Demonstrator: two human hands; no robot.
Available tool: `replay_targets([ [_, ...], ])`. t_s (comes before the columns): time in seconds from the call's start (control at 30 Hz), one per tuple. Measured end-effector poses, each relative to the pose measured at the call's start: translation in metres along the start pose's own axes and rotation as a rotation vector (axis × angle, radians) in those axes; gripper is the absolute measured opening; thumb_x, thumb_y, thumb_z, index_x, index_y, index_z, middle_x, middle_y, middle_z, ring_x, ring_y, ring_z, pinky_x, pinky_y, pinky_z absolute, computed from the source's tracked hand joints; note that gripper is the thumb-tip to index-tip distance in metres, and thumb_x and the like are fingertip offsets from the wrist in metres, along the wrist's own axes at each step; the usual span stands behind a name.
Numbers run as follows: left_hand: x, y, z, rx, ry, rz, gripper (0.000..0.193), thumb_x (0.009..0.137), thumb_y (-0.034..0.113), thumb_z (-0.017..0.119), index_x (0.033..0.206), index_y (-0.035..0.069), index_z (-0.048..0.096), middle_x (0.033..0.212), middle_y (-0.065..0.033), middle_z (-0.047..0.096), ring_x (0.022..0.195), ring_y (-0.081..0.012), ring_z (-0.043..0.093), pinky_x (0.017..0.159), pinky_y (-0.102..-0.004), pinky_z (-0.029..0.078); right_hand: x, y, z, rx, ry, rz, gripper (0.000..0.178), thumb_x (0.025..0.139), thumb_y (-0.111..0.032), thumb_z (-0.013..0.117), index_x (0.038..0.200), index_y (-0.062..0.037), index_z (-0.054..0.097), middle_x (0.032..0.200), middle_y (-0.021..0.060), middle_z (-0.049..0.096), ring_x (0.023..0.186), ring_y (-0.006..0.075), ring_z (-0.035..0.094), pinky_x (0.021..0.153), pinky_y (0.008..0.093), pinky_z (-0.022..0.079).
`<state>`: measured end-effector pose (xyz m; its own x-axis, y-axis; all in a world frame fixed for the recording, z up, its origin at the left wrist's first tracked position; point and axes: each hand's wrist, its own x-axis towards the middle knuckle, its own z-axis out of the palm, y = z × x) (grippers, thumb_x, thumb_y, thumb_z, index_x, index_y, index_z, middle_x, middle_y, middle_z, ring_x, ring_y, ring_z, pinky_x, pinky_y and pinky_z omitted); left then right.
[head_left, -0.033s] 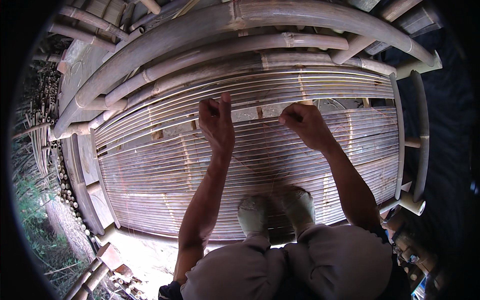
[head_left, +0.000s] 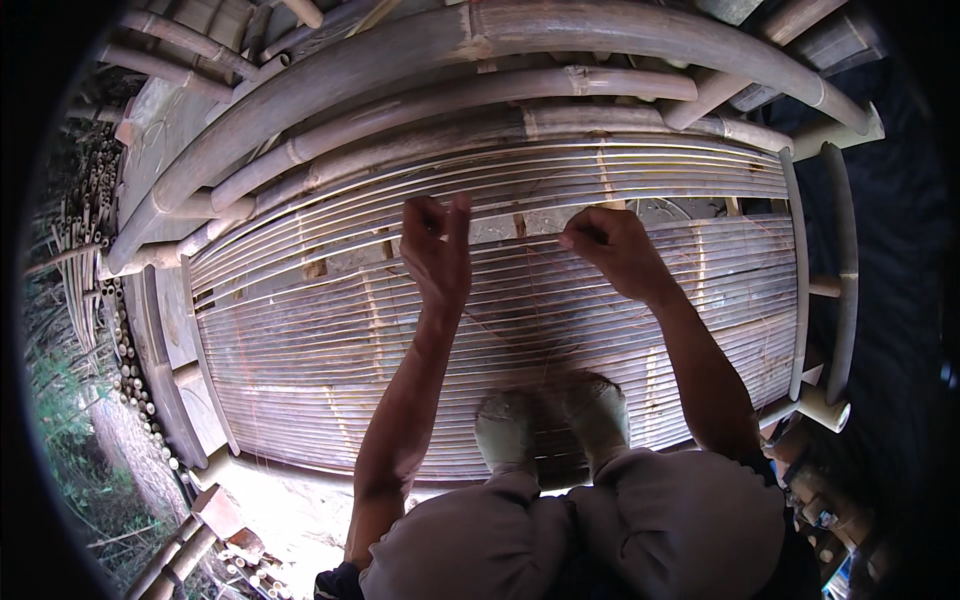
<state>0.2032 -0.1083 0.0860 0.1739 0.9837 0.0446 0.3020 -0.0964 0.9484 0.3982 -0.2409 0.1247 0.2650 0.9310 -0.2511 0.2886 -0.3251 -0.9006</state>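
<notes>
Both hands hover over a platform of long thin bamboo slats (head_left: 290, 345) running left to right. My left hand (head_left: 436, 262) is upright near the middle, its fingers curled and thumb pointing up. Whatever its fingers may hold is too small to make out. To its right, my right hand (head_left: 618, 252) is closed in a pinch, thumb against forefinger, over the edge of a gap (head_left: 490, 229) between slats. Nothing I can name shows in that pinch. Thin reddish strands trail across the slats below the hands.
Thick bamboo poles (head_left: 380, 110) form a rail along the far side. Upright-looking end poles (head_left: 848, 270) close the right side. My feet (head_left: 505, 430), in pale footwear, stand on the near slats. A stack of cut bamboo (head_left: 130, 370) lies off to the left.
My left hand has shifted very slightly right, with its thumb tilting right and lower. My right hand stays nearly in place.
</notes>
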Motion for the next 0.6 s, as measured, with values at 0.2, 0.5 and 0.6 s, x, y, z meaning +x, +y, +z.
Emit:
replay_targets([
  [0.2,-0.004,-0.019,-0.024,0.332,-0.293,0.474,0.023,0.081,0.013,0.074,0.102,0.006,0.066,0.085,-0.0072,0.066,0.081,-0.0248,0.065,0.072,-0.0383,0.052,-0.089,0.119,-0.292,-1.127,0.825,0.047,0.036,0.098,-0.029,0.047,0.128,-0.0137,0.059,0.122,0.0097,0.064,0.104,0.0207,0.065,0.085,0.0320,0.052],
  [0.5,-0.027,-0.026,0.020,0.580,-0.653,0.767,0.040,0.077,0.022,0.074,0.117,0.024,0.066,0.118,-0.0013,0.058,0.114,-0.0257,0.052,0.096,-0.0490,0.041,-0.379,0.194,-0.496,-0.958,1.247,1.285,0.048,0.096,-0.051,0.046,0.114,-0.0132,0.067,0.109,0.0091,0.069,0.103,0.0308,0.066,0.089,0.0408,0.052],
  [0.6,-0.023,-0.036,0.044,0.540,-0.744,0.786,0.022,0.079,0.018,0.071,0.101,0.018,0.066,0.111,-0.0009,0.061,0.116,-0.0243,0.052,0.097,-0.0509,0.039,-0.442,0.180,-0.539,-1.299,0.797,1.141,0.051,0.094,-0.054,0.047,0.113,-0.0110,0.067,0.103,0.0094,0.069,0.102,0.0322,0.066,0.087,0.0413,0.053],
])
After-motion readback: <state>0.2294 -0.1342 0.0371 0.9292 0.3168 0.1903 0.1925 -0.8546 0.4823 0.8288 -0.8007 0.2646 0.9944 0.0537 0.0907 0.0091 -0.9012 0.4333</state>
